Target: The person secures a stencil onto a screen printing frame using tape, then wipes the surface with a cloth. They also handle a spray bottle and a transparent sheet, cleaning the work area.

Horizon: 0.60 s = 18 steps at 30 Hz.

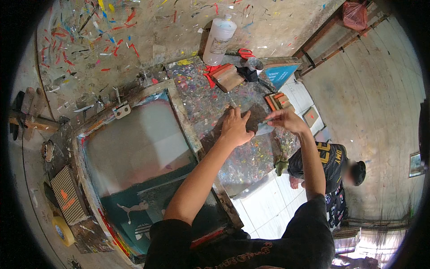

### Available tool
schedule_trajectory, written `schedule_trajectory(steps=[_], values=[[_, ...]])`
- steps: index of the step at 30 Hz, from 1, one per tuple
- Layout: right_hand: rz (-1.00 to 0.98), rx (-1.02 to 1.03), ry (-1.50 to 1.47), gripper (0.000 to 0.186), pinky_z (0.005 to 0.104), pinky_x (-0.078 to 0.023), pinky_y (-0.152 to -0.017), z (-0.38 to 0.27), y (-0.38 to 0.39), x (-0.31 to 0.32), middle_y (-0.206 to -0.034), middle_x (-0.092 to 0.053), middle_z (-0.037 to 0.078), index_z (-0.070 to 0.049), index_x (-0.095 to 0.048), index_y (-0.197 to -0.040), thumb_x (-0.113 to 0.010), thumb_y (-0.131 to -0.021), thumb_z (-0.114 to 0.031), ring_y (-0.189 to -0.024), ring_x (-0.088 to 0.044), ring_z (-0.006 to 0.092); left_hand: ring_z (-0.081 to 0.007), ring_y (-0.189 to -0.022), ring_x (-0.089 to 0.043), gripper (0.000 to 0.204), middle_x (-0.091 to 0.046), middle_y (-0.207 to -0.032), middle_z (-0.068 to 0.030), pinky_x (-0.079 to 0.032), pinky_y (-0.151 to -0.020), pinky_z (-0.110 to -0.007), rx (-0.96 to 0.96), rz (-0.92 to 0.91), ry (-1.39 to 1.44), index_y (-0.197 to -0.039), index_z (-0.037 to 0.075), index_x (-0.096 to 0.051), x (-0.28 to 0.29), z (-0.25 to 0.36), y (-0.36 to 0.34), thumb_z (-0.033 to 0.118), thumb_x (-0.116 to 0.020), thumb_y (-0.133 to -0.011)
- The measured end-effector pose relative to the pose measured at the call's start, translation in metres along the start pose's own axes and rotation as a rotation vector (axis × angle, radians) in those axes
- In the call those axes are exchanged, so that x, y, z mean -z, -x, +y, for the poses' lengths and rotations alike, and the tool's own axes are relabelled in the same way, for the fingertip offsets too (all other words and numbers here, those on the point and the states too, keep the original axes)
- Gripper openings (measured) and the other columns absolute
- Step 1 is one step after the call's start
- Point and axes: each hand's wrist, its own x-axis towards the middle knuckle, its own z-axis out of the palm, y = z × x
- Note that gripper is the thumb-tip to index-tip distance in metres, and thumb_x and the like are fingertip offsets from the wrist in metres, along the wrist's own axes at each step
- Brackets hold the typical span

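Note:
My left hand (pixel 236 127) rests on the paint-spattered table (pixel 201 105), fingers spread, its thumb pointing toward a small pale, sheet-like piece (pixel 265 129). Just to the right, my right hand (pixel 289 121) is raised over that piece with thumb and fingertips pinched together. Something small and greyish shows at the fingertips, too small to name. Left of both hands lies a wooden-framed printing screen (pixel 193 136), its mesh pale at the far part and dark green at the near part, with light figures in the green.
Behind my hands stand a white bottle (pixel 219 42), a wooden block (pixel 228 80), a black cloth (pixel 247 74) and red-handled scissors (pixel 245 53). Orange-edged wooden blocks (pixel 281 102) lie beyond my right hand. A person (pixel 320 163) sits low at the right. Yellow tape (pixel 62 231) lies far left.

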Motion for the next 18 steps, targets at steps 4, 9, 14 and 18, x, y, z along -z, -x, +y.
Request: schedule_trajectory(steps=[4, 9, 14, 18], values=[[-0.172, -0.099, 0.085, 0.022, 0.0275, -0.06, -0.074, 0.012, -0.069, 0.017, -0.095, -0.076, 0.006, -0.003, -0.077, -0.108, -0.081, -0.09, -0.014, -0.088, -0.071, 0.0124, -0.0419, -0.139, -0.04, 0.085, -0.04, -0.146, -0.0224, -0.046, -0.107, -0.052, 0.014, -0.019, -0.001, -0.154, 0.015, -0.046, 0.002, -0.004, -0.001, 0.049, -0.077, -0.083], [-0.249, -0.179, 0.293, 0.033, 0.0321, -0.061, -0.072, -0.002, -0.118, 0.023, -0.09, -0.076, 0.009, 0.002, -0.077, -0.106, -0.088, -0.08, -0.017, -0.081, -0.072, 0.0171, -0.0421, -0.139, -0.04, 0.084, -0.041, -0.145, -0.0223, -0.046, -0.107, -0.053, 0.022, -0.065, 0.016, -0.152, 0.014, -0.049, 0.01, 0.0, -0.004, 0.049, -0.078, -0.081], [-0.306, -0.19, 0.321, 0.032, 0.0321, -0.059, -0.069, 0.013, -0.143, 0.021, -0.089, -0.076, 0.007, -0.001, -0.079, -0.105, -0.089, -0.08, -0.019, -0.08, -0.07, 0.0156, -0.0418, -0.139, -0.041, 0.084, -0.04, -0.146, -0.022, -0.046, -0.109, -0.052, 0.0, -0.084, 0.034, -0.152, 0.014, -0.049, 0.009, -0.001, -0.005, 0.049, -0.077, -0.081], [-0.277, -0.239, 0.368, 0.031, 0.0312, -0.058, -0.069, 0.011, -0.154, 0.013, -0.088, -0.076, 0.006, -0.003, -0.08, -0.104, -0.089, -0.08, -0.019, -0.08, -0.069, 0.0154, -0.0413, -0.141, -0.041, 0.083, -0.039, -0.148, -0.0221, -0.046, -0.109, -0.051, 0.016, -0.069, 0.044, -0.151, 0.013, -0.05, 0.006, -0.005, -0.005, 0.048, -0.077, -0.081]])
